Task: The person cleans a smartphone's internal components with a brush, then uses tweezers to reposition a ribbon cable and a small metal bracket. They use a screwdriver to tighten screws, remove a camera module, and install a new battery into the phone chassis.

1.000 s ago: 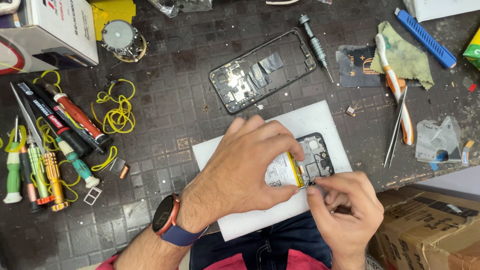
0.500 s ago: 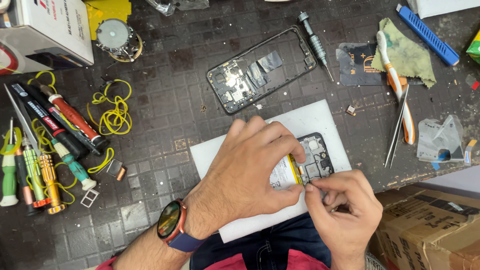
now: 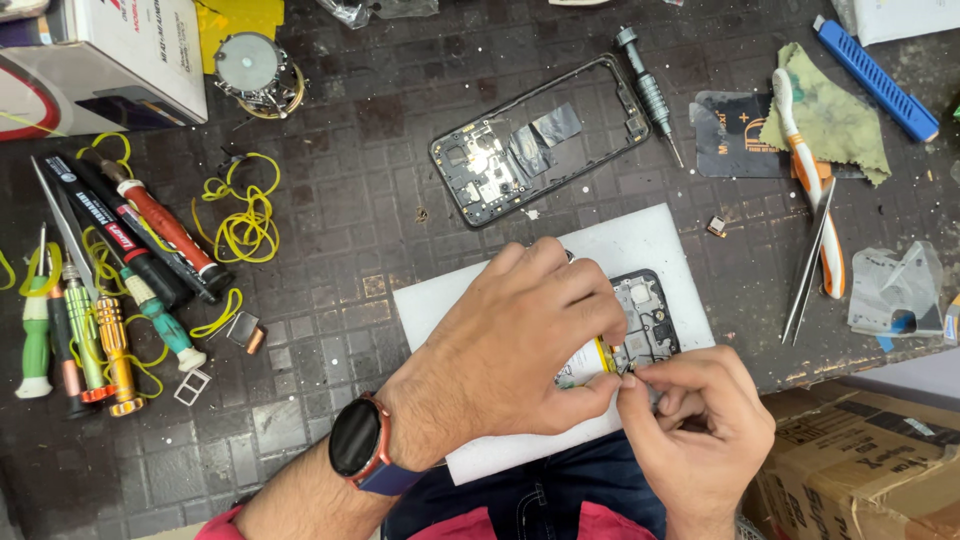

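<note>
An opened phone [image 3: 645,320] with its back off lies on a white sheet [image 3: 640,245] at the bench's near edge, circuit board showing. My left hand [image 3: 510,345] covers most of it and presses it down, thumb by the battery's yellow edge [image 3: 604,355]. My right hand [image 3: 695,430] is closed in a pinch right beside that thumb, fingertips at the phone's lower edge; whatever small thing it pinches is hidden. A smartwatch [image 3: 358,442] is on my left wrist.
A second phone frame [image 3: 540,140] lies further back, a grey screwdriver [image 3: 648,90] beside it. Tweezers [image 3: 808,265], a toothbrush [image 3: 805,160], a green cloth and a blue tool sit at the right. Screwdrivers, glue tubes and yellow bands [image 3: 245,215] crowd the left. Cardboard boxes stand lower right.
Both hands stay on the phone; the right fingertips have shifted only slightly at its lower edge.
</note>
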